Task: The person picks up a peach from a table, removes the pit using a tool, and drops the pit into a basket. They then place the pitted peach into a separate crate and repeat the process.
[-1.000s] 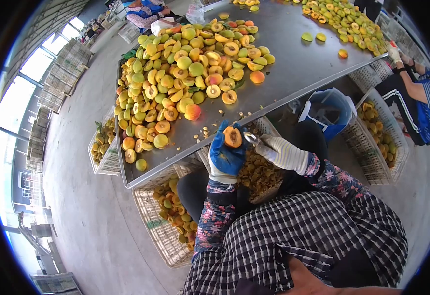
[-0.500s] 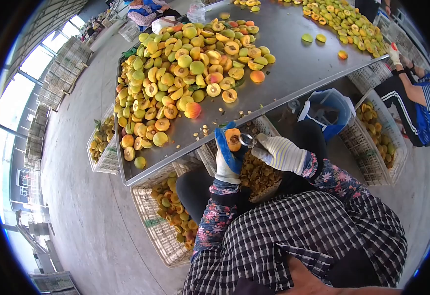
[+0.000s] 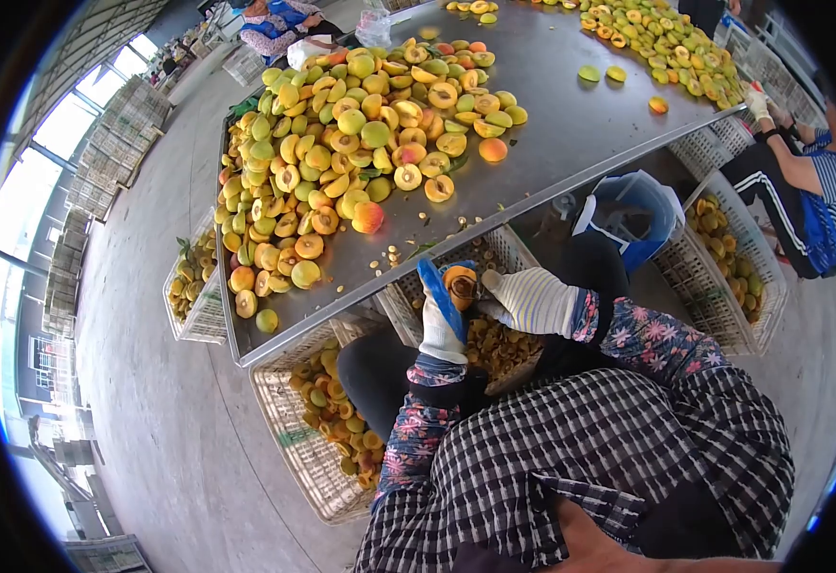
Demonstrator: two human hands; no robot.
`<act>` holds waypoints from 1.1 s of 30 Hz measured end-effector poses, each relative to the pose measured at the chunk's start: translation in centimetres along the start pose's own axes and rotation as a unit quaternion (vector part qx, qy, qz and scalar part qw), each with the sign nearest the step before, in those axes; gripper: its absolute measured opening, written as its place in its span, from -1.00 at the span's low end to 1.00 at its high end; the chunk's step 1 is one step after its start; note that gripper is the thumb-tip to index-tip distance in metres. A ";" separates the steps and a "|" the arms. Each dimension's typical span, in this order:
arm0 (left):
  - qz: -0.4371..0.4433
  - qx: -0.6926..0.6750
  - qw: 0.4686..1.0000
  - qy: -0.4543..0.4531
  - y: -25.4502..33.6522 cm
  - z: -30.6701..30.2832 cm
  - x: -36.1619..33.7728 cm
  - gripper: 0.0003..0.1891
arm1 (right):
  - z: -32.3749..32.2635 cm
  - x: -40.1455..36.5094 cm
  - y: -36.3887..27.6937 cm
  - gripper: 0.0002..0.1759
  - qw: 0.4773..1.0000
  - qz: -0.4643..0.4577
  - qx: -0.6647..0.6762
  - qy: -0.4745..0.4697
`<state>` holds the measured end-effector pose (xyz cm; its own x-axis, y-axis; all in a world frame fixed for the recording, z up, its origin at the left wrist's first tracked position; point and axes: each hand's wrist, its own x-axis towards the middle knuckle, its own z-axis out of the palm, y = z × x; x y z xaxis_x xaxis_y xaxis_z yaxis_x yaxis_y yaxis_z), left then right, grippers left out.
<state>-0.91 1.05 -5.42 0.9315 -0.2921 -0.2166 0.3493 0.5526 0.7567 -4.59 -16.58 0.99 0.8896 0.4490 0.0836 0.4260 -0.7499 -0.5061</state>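
My left hand [image 3: 443,320], in a white glove with blue coating, is closed around an orange-fleshed peach half [image 3: 459,281], cut face showing. My right hand [image 3: 530,300], in a white striped glove, is at the fruit's right side. Its fingers are closed on a ring-shaped metal tool, now mostly hidden against the peach half. Below both hands a plastic crate [image 3: 401,315] holds many brownish fruit pieces [image 3: 499,346]. Ahead, a large heap of yellow-green peach halves [image 3: 341,162] lies on the metal table [image 3: 542,143], with small loose pits near its edge.
Crates of peach halves stand at my left knee [image 3: 289,430], under the table's left corner [image 3: 203,310] and at the right [image 3: 766,296]. A blue bucket [image 3: 661,215] stands right of my knees. Another person [image 3: 814,181] sits at the right; one more [image 3: 275,24] is at the back left.
My right hand has moved slightly left, bringing the metal tool onto the peach half. The peach half sits a little lower and has turned in my left hand. The view has shifted slightly.
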 end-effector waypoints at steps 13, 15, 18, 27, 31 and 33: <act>-0.027 -0.014 0.998 -0.050 -4.3 -7.2 2.6 -0.45 | 1.1 -1.3 -0.1 -0.31 0.999 -0.037 0.002 -0.005; -0.080 0.023 0.996 0.013 -2.4 -5.9 2.8 -0.33 | 0.0 -1.8 -0.9 -0.29 0.998 -0.031 0.058 0.022; -0.025 0.217 0.972 -0.090 0.0 -4.2 1.8 -0.49 | 3.3 -1.0 0.6 -0.56 0.996 -0.035 0.085 -0.020; 0.121 0.070 0.989 -0.042 0.5 -0.4 1.3 -0.44 | 6.6 0.6 0.6 -0.65 0.995 -0.081 0.048 -0.015; 0.182 0.078 0.980 0.013 1.5 3.3 -0.8 -0.73 | 2.4 -0.5 -1.2 -0.60 0.949 -0.040 0.296 0.098; 0.160 0.033 0.986 0.014 0.7 2.5 -0.2 -0.76 | 2.6 -0.1 -0.7 -0.60 0.943 -0.036 0.319 0.084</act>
<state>-1.08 -0.48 -3.29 0.9957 -0.0891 0.0241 0.0302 0.5605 0.8276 -5.40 -14.87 -0.91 0.8984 0.3640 0.2457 0.3486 -0.2507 -0.9031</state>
